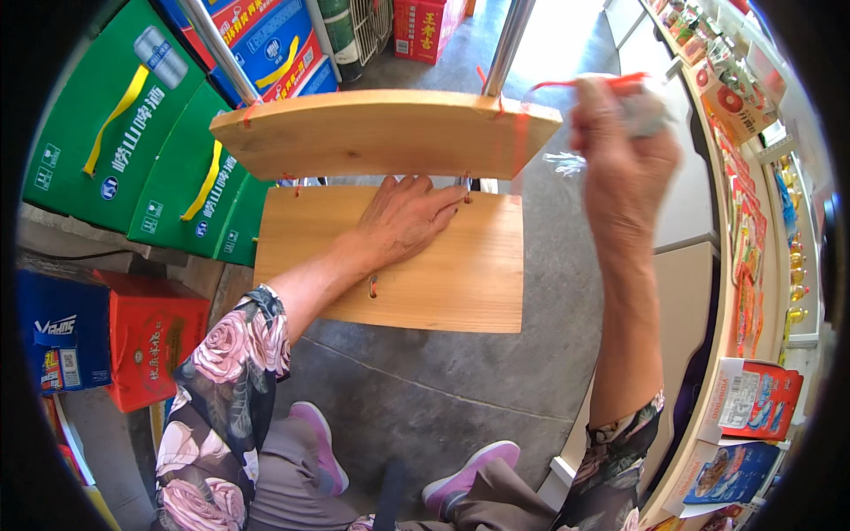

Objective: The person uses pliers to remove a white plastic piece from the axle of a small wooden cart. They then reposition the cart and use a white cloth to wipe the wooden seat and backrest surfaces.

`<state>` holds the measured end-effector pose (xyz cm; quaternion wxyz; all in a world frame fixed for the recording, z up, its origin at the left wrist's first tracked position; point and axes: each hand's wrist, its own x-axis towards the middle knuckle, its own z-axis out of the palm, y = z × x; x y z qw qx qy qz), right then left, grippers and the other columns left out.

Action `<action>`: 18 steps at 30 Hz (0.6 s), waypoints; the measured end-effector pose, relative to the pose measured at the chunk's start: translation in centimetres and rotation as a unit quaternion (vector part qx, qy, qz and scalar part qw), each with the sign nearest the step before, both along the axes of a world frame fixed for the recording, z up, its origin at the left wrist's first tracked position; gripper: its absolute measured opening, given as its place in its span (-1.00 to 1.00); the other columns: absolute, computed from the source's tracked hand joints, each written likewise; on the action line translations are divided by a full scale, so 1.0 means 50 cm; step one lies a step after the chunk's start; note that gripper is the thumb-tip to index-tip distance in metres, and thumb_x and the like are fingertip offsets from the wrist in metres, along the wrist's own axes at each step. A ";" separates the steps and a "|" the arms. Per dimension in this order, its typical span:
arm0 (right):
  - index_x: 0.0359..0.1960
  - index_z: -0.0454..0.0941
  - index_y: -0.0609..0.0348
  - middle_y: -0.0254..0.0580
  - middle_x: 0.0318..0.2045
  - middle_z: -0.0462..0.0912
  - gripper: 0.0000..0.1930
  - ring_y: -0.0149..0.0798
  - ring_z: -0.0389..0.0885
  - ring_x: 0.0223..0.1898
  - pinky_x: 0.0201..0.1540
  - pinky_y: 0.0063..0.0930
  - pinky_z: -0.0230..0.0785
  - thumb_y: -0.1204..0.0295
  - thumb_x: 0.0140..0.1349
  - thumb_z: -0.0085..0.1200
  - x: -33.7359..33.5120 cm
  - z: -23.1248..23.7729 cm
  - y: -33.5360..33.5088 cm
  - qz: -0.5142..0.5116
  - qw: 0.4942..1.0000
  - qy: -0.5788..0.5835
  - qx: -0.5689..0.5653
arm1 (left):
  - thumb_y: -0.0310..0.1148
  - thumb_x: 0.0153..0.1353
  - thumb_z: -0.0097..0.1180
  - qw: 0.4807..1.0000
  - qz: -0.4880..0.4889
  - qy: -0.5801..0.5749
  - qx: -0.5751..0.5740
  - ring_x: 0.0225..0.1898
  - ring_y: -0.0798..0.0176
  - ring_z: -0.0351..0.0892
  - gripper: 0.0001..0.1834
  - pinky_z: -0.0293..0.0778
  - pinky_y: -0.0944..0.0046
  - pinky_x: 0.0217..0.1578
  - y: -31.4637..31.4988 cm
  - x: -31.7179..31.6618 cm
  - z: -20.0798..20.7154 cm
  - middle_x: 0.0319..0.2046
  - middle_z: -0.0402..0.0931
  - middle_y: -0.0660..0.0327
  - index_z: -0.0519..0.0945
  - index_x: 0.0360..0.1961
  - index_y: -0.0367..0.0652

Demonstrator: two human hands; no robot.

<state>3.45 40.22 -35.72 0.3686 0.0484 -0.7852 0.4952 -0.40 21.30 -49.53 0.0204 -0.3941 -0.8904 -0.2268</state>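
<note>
My left hand (405, 219) lies on a wooden seat board (425, 283), its fingers stretched toward the far edge near a small tied hole. A wooden backrest board (381, 137) stands upright just beyond it, with bits of red cord round the metal posts (509, 44) at its ends. To the right, my right hand (624, 150) is raised and blurred by motion. Its fingers are closed on a red cord (553, 85), whose loose end trails left toward the backrest. A pale greyish patch by those fingers is too smeared to name.
Green cartons (168, 150) with yellow handles are stacked at left, above a red box (159, 341) and a blue box (66, 332). A shelf (704, 372) of packaged goods runs along the right. My pink shoes (469, 469) rest on the grey floor (425, 380).
</note>
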 end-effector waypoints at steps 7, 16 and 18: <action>-0.46 0.47 0.13 -0.39 -0.64 0.43 -0.89 -0.56 0.33 -0.65 -0.71 -0.71 -0.02 0.41 0.18 0.03 0.063 0.046 0.080 0.087 0.927 -0.239 -0.275 | -0.38 0.19 -0.07 0.997 -0.017 0.028 0.065 -0.15 -0.01 0.42 -0.71 0.29 0.02 -0.08 -0.008 -0.005 -0.011 -0.29 0.46 0.02 0.48 -0.05 -0.07; -0.49 0.43 0.11 -0.38 -0.62 0.45 -0.88 -0.57 0.33 -0.65 -0.71 -0.71 -0.03 0.39 0.14 0.07 0.118 -0.052 0.189 0.039 0.902 -0.346 -0.256 | -0.47 0.07 0.03 0.994 -0.015 0.085 0.060 -0.06 -0.03 0.39 -0.71 0.28 0.06 -0.03 -0.059 0.012 -0.024 -0.14 0.43 0.00 0.51 -0.12 -0.21; -0.54 0.48 0.13 -0.43 -0.66 0.46 -0.87 -0.60 0.30 -0.68 -0.70 -0.69 0.00 0.40 0.09 0.11 0.112 -0.057 0.172 0.068 0.896 -0.384 -0.212 | -0.46 0.07 0.04 0.990 -0.012 0.124 0.071 -0.04 -0.04 0.39 -0.71 0.29 0.06 -0.03 -0.059 0.027 -0.007 -0.14 0.44 0.00 0.51 -0.13 -0.22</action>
